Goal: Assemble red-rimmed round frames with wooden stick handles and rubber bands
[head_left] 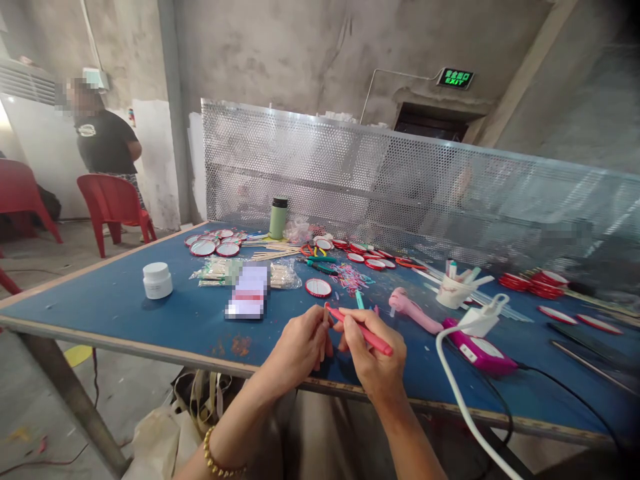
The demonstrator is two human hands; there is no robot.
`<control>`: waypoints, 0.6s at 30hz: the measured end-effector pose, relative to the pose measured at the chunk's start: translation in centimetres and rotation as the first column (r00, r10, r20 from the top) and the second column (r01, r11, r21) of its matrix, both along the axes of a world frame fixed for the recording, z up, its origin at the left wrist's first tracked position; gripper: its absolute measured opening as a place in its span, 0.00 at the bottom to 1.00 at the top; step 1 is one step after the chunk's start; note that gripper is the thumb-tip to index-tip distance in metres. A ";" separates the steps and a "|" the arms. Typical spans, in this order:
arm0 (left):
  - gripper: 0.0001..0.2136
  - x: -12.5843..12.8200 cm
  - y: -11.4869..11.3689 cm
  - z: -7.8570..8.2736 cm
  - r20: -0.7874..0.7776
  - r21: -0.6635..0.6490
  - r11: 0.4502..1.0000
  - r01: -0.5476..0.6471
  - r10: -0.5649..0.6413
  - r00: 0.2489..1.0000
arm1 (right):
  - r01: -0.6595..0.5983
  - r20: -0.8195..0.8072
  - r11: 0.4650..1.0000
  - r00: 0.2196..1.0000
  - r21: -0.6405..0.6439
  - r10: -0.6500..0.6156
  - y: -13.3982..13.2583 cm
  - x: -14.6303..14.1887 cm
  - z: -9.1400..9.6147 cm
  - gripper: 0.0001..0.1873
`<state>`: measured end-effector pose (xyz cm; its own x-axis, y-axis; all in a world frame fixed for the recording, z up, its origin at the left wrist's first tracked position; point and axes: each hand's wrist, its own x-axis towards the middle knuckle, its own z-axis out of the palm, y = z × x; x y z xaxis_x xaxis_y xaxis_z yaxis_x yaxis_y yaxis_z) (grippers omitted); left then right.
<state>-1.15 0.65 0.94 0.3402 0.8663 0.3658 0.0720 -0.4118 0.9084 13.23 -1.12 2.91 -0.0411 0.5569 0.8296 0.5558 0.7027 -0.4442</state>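
My right hand point(376, 357) grips a red marker pen point(370, 335) near its tip, the blunt end pointing toward me. Just left of it, my left hand point(303, 341) pinches a thin wooden stick point(325, 316), mostly hidden by the fingers. The pen tip is at the upper end of the stick; I cannot tell whether they touch. Beyond my hands lie a round red-rimmed disc point(319, 287), a teal marker cap or pen point(359, 300) and a heap of small coloured strips point(350, 277). A bracelet of beads circles my left wrist.
On the blue table point(190, 327) are a white jar point(157, 281), a pixelated phone point(249, 290), bagged sticks point(215, 273), a green bottle point(279, 218), a pink tool point(415, 311), a cup of pens point(453, 292) and a purple power strip point(479, 352) with a white cable. A person point(107, 143) stands beyond red chairs.
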 end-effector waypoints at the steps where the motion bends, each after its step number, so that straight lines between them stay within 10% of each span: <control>1: 0.12 0.0 0.0 0.0 0.000 0.003 1.000 0.000 0.000 1.000 | -0.002 -0.003 1.000 1.000 0.002 0.002 0.0 0.0 0.0 0.09; 18: 0.11 0.0 -0.1 -0.1 -0.002 0.008 1.000 -0.003 0.003 1.000 | -0.020 0.005 1.000 1.000 -0.003 0.020 0.0 0.1 0.0 0.09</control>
